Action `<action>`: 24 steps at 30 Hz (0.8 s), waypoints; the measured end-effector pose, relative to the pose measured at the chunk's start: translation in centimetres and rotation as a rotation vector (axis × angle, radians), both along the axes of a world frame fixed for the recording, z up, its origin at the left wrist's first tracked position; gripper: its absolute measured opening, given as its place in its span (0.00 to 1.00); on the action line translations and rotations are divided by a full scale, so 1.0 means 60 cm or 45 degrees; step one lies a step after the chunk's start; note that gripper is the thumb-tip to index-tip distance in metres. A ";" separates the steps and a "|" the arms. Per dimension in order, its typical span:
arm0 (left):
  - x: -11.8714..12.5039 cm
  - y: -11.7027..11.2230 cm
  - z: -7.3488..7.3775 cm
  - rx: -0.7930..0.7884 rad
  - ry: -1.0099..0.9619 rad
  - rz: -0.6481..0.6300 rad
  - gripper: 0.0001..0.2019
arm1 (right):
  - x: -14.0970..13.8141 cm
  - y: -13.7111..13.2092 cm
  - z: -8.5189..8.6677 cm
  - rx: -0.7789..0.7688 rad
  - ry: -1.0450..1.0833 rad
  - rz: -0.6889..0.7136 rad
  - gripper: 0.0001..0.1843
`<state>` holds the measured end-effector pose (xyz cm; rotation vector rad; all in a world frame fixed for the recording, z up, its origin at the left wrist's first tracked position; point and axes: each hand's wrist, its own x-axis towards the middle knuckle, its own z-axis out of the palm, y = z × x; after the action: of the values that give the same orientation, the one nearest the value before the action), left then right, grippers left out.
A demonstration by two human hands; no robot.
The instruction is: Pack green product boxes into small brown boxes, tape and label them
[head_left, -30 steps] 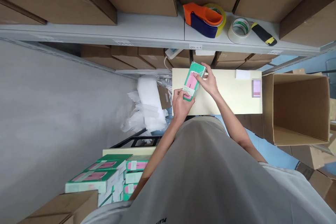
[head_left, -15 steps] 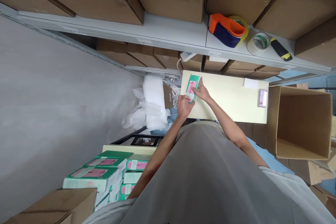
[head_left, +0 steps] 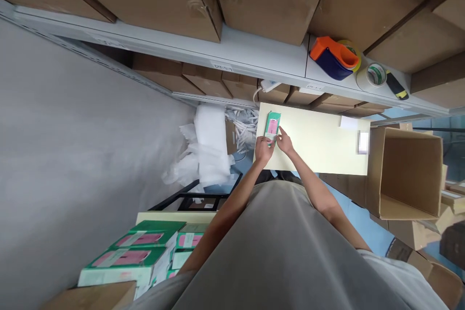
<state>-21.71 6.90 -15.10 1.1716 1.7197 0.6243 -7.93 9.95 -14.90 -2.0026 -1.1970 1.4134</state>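
Observation:
A small green box with a pink panel (head_left: pixel 272 125) lies on the cream tabletop (head_left: pixel 319 147), near its left end. My left hand (head_left: pixel 264 150) is closed on the box's near end, its fingers curled over the lower edge. At the lower right side of the same box, my right hand (head_left: pixel 285 142) grips the corner with thumb and fingers close to the left fingertips. The fingers partly cover the near end, so what they pinch there is too small to make out.
An open cardboard box (head_left: pixel 410 174) stands right of the table. Above it, a shelf holds cartons, an orange tape dispenser (head_left: pixel 334 58), a tape roll (head_left: pixel 376 75) and a cutter (head_left: pixel 396 85). White foam wrap (head_left: pixel 212 145) is at left; green boxes (head_left: pixel 127 256) are stacked lower left.
My right hand has slid from the box's upper right side down to its near end, and its thumb has left the pink face. The whole view has shifted slightly.

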 end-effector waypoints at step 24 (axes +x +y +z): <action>-0.086 -0.547 0.185 0.435 -0.072 1.093 0.12 | -0.094 -0.330 0.139 0.324 0.688 0.582 0.16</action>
<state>-26.85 -25.90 -3.98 0.5626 2.0932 1.4930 -13.59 -9.84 -6.56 -1.1076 -1.5242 1.7519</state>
